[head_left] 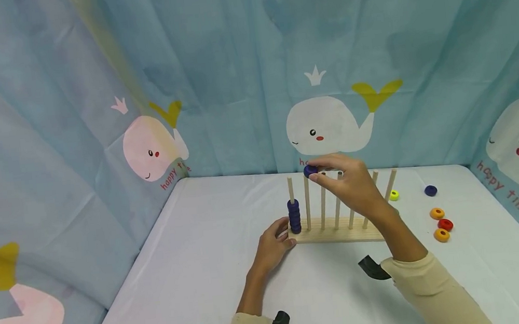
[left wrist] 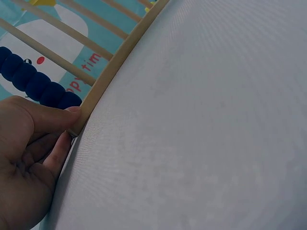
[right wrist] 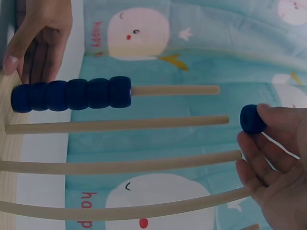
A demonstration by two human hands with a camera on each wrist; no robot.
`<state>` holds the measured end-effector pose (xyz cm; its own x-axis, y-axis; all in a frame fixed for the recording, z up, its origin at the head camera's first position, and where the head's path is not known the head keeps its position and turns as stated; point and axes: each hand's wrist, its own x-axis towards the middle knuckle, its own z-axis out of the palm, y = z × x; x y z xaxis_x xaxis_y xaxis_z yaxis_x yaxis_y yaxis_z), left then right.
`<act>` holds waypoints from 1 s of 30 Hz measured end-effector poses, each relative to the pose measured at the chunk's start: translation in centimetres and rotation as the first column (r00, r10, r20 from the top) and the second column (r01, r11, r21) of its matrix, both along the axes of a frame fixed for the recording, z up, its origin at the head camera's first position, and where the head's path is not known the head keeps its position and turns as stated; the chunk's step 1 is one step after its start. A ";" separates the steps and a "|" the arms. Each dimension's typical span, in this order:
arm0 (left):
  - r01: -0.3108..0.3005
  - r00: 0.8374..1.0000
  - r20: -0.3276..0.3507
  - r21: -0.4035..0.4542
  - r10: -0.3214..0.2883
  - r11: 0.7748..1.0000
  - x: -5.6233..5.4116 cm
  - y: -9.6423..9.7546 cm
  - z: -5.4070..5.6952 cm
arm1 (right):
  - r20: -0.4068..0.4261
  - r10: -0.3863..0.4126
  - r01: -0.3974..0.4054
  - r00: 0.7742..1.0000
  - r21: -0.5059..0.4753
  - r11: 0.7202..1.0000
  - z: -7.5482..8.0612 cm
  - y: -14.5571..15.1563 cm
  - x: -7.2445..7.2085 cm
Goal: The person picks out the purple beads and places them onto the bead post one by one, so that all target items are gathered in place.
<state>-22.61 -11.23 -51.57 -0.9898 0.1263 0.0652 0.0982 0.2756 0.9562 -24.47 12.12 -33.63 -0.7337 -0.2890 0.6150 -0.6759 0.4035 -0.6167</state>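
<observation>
A wooden bead rack stands on the table, its flat base (head_left: 332, 235) carrying a row of upright pegs. Several dark blue beads (right wrist: 72, 94) are stacked on the leftmost peg, whose upper part is bare. My left hand (head_left: 270, 247) grips the left end of the base; the left wrist view shows thumb and fingers (left wrist: 56, 152) pinching its corner. Above the rack, my right hand (head_left: 355, 184) pinches one dark blue bead (right wrist: 252, 119) between thumb and fingers. This bead is just beyond the tip of the second peg (right wrist: 192, 121), apart from it in the right wrist view.
On the white table (head_left: 195, 272), right of the rack, lie loose beads: a dark blue one (head_left: 430, 191), a yellow one (head_left: 394, 195), a red one (head_left: 446, 225) and two orange ones, the nearer (head_left: 442, 235) in front. A whale-print curtain (head_left: 233, 81) hangs behind.
</observation>
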 end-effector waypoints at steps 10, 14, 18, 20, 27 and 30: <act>-0.003 1.000 0.018 0.018 0.002 1.000 0.1 0.0 0.0 | -0.026 0.031 -0.031 0.999 0.013 0.999 -0.3 -0.6 -0.3; -0.001 1.000 0.014 0.017 0.001 1.000 0.1 -0.1 -0.1 | -0.041 0.038 -0.037 0.998 0.025 0.999 -0.4 -1.0 -0.5; 0.000 1.000 0.014 0.014 0.000 1.000 0.1 -0.1 -0.2 | -0.058 0.039 -0.037 0.998 0.037 0.999 -0.5 -1.3 -0.5; -0.003 1.000 0.020 0.016 0.002 1.000 0.1 0.0 -0.1 | -0.059 0.034 -0.032 0.998 0.043 0.999 -0.6 -1.5 -0.5; -0.004 1.000 0.017 0.019 0.004 1.000 0.1 0.0 -0.1 | -0.052 0.022 -0.019 0.998 0.056 0.998 -0.7 -2.2 -0.7; -0.005 1.000 0.009 0.022 0.005 1.000 -0.1 0.0 -0.2 | -0.057 0.028 -0.025 0.998 0.050 0.998 -0.7 -2.5 -0.9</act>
<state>-22.66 -11.24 -51.75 -0.9910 0.1202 0.0587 0.0880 0.2547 0.9630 -25.36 9.60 -34.36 -0.6893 -0.3390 0.6403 -0.7205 0.4137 -0.5566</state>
